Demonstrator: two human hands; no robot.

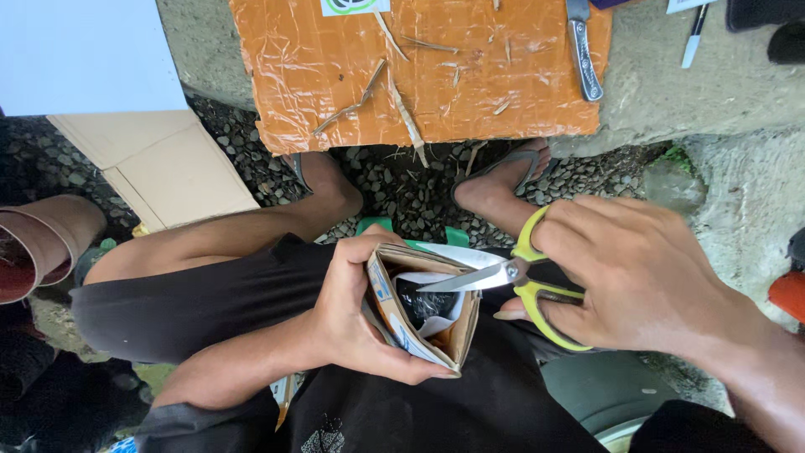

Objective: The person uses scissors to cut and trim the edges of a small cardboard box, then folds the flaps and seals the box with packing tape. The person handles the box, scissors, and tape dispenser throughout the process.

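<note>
In the head view, the left hand [356,315] is closed around a small cardboard package [423,306]. Its fingers [411,369] wrap under the lower edge and the thumb lies along the top edge, so the package is held firmly over the lap, above the black shorts [218,294]. The package is brown, with a white and blue label [381,289] on the side near the palm. It is open at the front, and inside it show white paper and something dark and shiny.

The right hand [637,281] holds a pair of scissors [511,281] with yellow-green handles. Its fingers [579,222] are bent through and around the handle loops. The blades are almost closed and point left, with the tips touching the open mouth of the package.

Below the knees the ground is dark gravel [402,180], and two feet in sandals rest on it. Beyond them stands a low surface [503,75] covered with orange-brown shiny tape. Thin wood splinters [360,96] are scattered on it, and a folding knife [583,54] lies at its right edge. A white label with a green mark [352,7] sits at its top edge. Right of this surface is rough grey concrete [654,84] with a pen [694,38] on it. At the left lie flat pieces of plain cardboard [163,164] and a pale blue sheet [80,54].
</note>
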